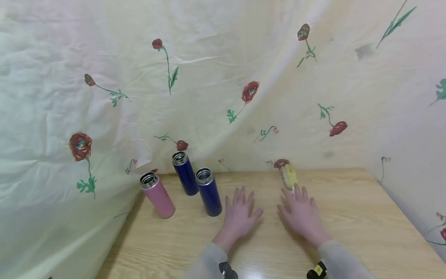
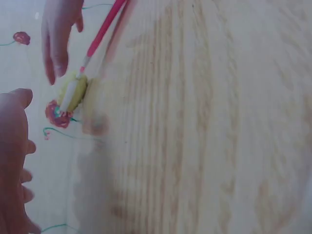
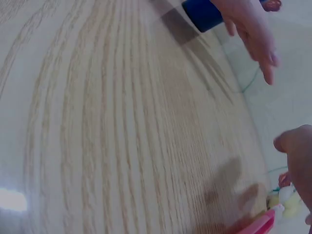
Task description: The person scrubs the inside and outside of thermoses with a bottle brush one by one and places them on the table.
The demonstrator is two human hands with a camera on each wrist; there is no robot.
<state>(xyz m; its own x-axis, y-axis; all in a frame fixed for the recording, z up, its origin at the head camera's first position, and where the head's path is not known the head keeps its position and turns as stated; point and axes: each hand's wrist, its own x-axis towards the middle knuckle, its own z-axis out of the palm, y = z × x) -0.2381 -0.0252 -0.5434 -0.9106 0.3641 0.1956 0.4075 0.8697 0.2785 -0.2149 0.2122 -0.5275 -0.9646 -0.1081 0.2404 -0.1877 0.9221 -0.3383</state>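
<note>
My left hand (image 1: 239, 215) is held over the table with its fingers spread and nothing in them, just right of a dark blue bottle (image 1: 209, 193). My right hand (image 1: 302, 215) is also spread and holds nothing. Beneath and beyond it lies a bottle brush with a yellow and white sponge head (image 1: 289, 176). The right hand hides its handle in the head view, but the left wrist view shows a pink handle (image 2: 103, 33). A second blue bottle (image 1: 186, 174) and a pink bottle (image 1: 158, 195) stand farther left. All three bottles are upright and lidless.
The wood-grain table (image 1: 366, 224) carries the bottles on its left side. A pale cloth with red flowers (image 1: 209, 77) hangs behind the table and along both sides. Dark wrist cameras (image 1: 228, 270) sit on the grey sleeves.
</note>
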